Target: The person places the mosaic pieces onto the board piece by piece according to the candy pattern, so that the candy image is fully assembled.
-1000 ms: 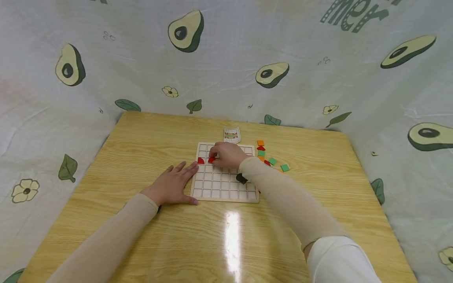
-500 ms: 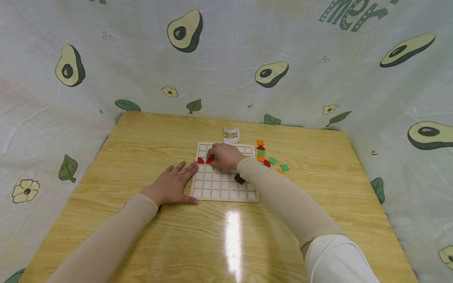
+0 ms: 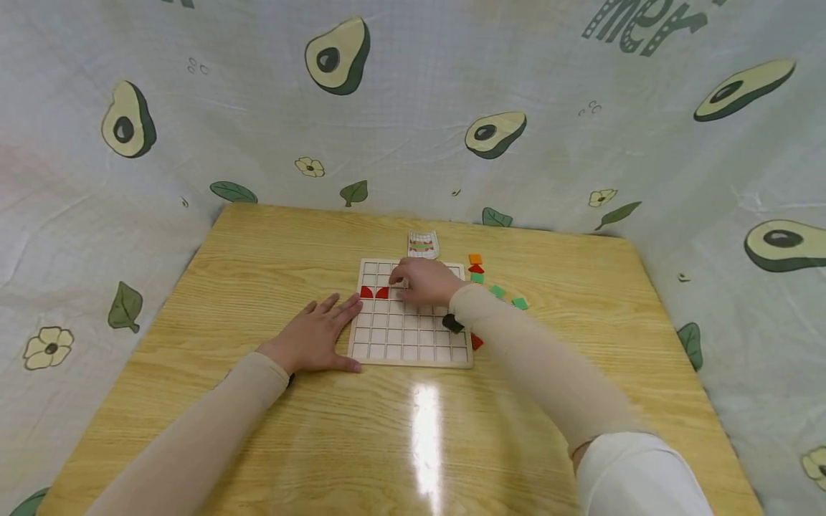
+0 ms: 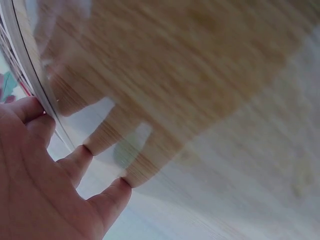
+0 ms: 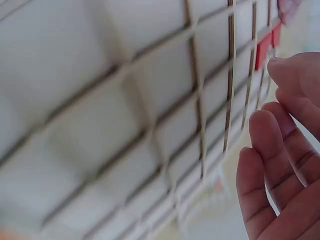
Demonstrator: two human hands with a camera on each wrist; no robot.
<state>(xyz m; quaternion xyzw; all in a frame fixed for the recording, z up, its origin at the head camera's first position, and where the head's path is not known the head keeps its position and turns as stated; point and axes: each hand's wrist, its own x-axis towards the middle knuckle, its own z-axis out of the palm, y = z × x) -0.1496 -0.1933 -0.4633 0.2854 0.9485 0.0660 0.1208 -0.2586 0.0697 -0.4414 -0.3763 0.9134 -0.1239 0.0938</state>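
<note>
A pale wooden grid board (image 3: 396, 351) lies on the table with two red quarter-round tiles, the left tile (image 3: 366, 292) and the right tile (image 3: 383, 293), in neighbouring squares of one row near its left edge. My left hand (image 3: 314, 335) lies spread on the table, its fingertips against the board's left rim. Over the upper middle of the board is my right hand (image 3: 426, 282), just right of the second red tile. The right wrist view shows the fingers (image 5: 266, 132) loosely bent and the thumb apart from them, with nothing held.
A small printed pattern card (image 3: 422, 246) lies behind the board. Along the right side are loose tiles, among them an orange square (image 3: 475, 259), a green square (image 3: 519, 304) and a red piece (image 3: 477, 342). The right forearm (image 3: 535, 365) covers part of that side.
My right hand has set the second red tile beside the first, let go of it and drawn back to the right. My left hand has stayed in place.
</note>
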